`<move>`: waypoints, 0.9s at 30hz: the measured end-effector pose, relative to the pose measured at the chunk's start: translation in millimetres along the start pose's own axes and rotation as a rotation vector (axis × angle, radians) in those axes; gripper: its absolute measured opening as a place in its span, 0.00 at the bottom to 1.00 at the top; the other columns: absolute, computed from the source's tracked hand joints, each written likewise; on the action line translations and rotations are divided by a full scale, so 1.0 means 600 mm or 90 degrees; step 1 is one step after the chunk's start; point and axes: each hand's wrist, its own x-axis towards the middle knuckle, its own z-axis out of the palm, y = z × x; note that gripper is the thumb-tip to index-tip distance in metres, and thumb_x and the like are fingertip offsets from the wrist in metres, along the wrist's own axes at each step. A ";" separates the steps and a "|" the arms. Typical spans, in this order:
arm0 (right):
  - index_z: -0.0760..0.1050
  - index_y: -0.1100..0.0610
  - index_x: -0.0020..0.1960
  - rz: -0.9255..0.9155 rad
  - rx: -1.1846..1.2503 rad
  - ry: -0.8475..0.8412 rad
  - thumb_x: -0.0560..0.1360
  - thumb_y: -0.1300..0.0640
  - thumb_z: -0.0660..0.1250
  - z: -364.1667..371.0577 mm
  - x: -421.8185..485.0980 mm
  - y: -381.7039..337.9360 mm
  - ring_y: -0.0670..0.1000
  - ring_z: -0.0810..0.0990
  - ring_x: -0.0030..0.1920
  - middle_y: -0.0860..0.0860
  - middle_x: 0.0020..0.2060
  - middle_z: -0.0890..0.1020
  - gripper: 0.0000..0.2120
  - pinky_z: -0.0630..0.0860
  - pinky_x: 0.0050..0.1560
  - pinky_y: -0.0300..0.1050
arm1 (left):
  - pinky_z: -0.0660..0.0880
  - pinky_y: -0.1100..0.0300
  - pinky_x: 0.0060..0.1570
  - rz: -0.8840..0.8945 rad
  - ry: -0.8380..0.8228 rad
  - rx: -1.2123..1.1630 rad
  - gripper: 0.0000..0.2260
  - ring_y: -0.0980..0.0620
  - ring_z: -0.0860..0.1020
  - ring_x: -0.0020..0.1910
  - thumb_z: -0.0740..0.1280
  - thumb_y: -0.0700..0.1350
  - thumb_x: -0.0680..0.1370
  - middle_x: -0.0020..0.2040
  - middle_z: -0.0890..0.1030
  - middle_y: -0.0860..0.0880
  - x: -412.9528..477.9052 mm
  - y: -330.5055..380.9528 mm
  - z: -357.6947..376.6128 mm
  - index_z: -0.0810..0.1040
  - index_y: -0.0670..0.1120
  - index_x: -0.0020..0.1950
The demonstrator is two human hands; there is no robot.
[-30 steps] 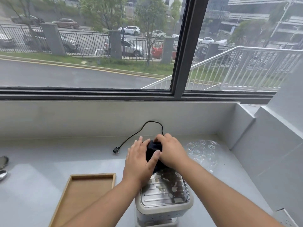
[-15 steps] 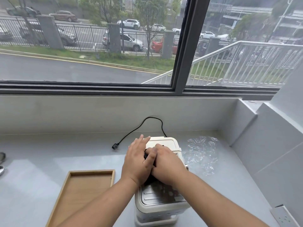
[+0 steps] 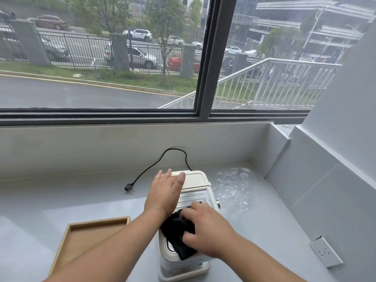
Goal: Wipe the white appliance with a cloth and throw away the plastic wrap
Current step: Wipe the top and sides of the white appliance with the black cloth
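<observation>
The white appliance point(image 3: 196, 181) stands on the grey counter in front of me, with a ribbed metal top. My left hand point(image 3: 165, 193) lies flat on its far left part, fingers straight. My right hand point(image 3: 205, 231) grips a black cloth point(image 3: 178, 234) and presses it on the near part of the appliance's top. The clear plastic wrap point(image 3: 234, 187) lies crumpled on the counter just right of the appliance, untouched.
A black power cord point(image 3: 158, 165) runs from the appliance's back to a plug point(image 3: 128, 188) on the counter. A shallow wooden tray point(image 3: 89, 241) sits at the near left. A wall socket point(image 3: 325, 254) is at the right. A window spans the back.
My right hand has drawn the black cloth from the far end of the appliance's top toward me. My left hand has let go of the cloth and now lies flat on the far part.
</observation>
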 end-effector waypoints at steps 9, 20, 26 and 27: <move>0.69 0.42 0.51 0.062 -0.002 0.028 0.65 0.43 0.62 -0.010 -0.031 0.032 0.48 0.69 0.51 0.42 0.45 0.70 0.15 0.73 0.49 0.45 | 0.52 0.45 0.81 0.038 0.033 0.096 0.21 0.52 0.51 0.83 0.54 0.64 0.84 0.83 0.63 0.53 -0.002 -0.024 0.007 0.80 0.60 0.67; 0.69 0.44 0.48 0.150 0.025 0.083 0.67 0.48 0.64 -0.026 0.068 0.074 0.53 0.71 0.50 0.45 0.45 0.70 0.11 0.73 0.49 0.47 | 0.56 0.48 0.80 0.041 0.041 0.150 0.20 0.52 0.51 0.83 0.61 0.57 0.83 0.83 0.61 0.55 -0.003 -0.029 0.010 0.74 0.59 0.74; 0.74 0.49 0.53 0.159 -0.006 0.118 0.70 0.51 0.66 -0.036 0.129 0.071 0.55 0.70 0.45 0.49 0.44 0.70 0.12 0.68 0.44 0.48 | 0.57 0.49 0.80 0.024 0.021 0.156 0.21 0.54 0.49 0.83 0.60 0.55 0.81 0.84 0.59 0.57 0.003 -0.028 0.008 0.73 0.60 0.75; 0.74 0.49 0.53 0.160 -0.006 0.122 0.70 0.51 0.66 -0.037 0.133 0.071 0.55 0.70 0.44 0.49 0.44 0.70 0.12 0.68 0.43 0.48 | 0.56 0.49 0.80 0.023 0.021 0.161 0.21 0.54 0.49 0.83 0.60 0.55 0.81 0.84 0.59 0.57 0.004 -0.027 0.008 0.73 0.61 0.75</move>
